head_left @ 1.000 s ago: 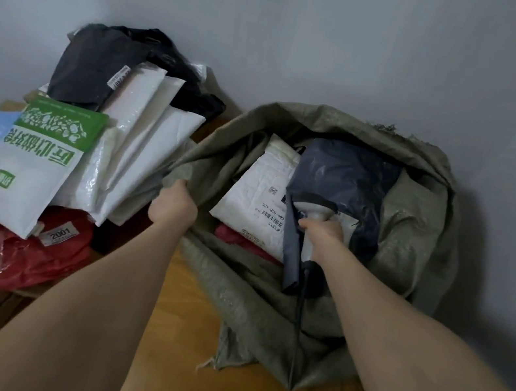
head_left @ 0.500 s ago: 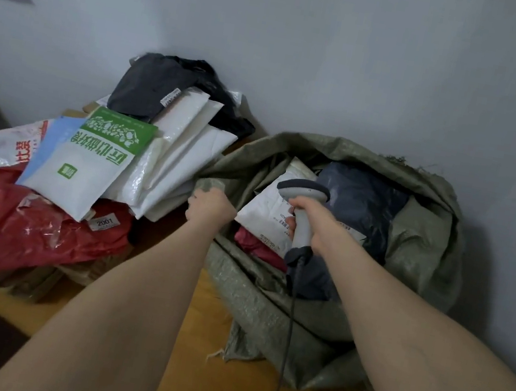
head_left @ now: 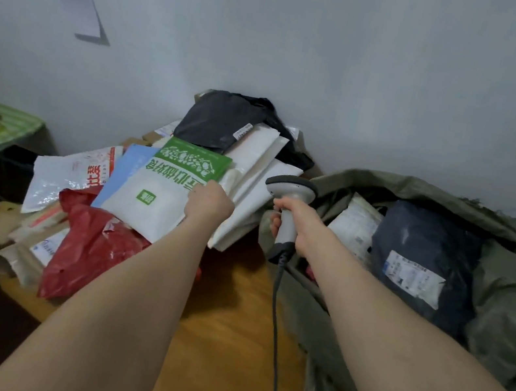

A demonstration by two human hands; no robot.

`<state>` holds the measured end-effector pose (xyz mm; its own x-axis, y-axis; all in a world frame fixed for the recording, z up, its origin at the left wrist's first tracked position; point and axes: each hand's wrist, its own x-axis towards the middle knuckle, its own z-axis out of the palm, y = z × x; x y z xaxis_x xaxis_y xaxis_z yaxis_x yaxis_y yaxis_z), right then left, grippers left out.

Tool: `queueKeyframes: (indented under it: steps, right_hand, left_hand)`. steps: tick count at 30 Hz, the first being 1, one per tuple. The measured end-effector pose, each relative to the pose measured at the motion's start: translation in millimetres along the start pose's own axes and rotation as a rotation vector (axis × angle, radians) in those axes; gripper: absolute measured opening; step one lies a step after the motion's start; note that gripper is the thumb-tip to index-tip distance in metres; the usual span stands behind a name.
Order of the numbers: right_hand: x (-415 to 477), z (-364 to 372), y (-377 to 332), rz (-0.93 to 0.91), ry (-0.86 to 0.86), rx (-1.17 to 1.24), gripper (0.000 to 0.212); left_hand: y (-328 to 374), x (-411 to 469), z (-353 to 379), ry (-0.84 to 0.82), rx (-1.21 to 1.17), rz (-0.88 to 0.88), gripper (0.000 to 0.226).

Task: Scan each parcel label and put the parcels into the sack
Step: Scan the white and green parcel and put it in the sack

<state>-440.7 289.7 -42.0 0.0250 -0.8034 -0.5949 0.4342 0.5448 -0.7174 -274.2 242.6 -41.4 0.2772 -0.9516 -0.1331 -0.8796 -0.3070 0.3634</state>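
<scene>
- The left hand (head_left: 210, 202) lies on the green-and-white parcel (head_left: 168, 190), at its edge nearest the sack (head_left: 505, 290); whether the fingers are clamped I cannot tell.
- The right hand (head_left: 299, 225) is closed around the scanner (head_left: 290, 201), between this parcel and the sack.
- I think it is best to lift the parcel flat and turn its label up.
- The table (head_left: 226, 327) beside the sack is bare, so there is room.

Both bare forearms reach forward, the left hand (head_left: 211, 201) knuckles-up with fingers curled under and out of sight, the right hand (head_left: 296, 223) fisted, fingers wrapped round a handle.
</scene>
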Motion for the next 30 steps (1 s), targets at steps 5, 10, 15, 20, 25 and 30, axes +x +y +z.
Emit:
queueKeyframes:
  steps: [5,10,15,20,25,30]
  right_hand:
    - [29,90,21,-0.056,0.083,0.054,0.011]
    - [48,148,32,-0.089,0.201,0.085,0.016]
    - [54,172,33,-0.109,0.244,0.096,0.007]
    - [63,188,35,-0.115,0.262,0.022,0.012]
    - [70,205,32,-0.131,0.37,-0.104,0.042]
    - [81,216,25,-0.159,0.458,-0.175,0.044]
  left_hand:
    - [-63,75,-29,-0.01,-0.018,0.067,0.042]
    - [-108,125,-51,-0.045,-0.025,0.064,0.045]
    - [-113,144,-63,-0.088,-0.041,0.13,0.04]
    - [-130,155,-71,-0.099,0.006,0.096,0.049]
    - [-154,172,-84,-0.115,-0.02,0.087,0.045]
    - [-166,202,-82,-0.207,-0.135,0.102,0.054]
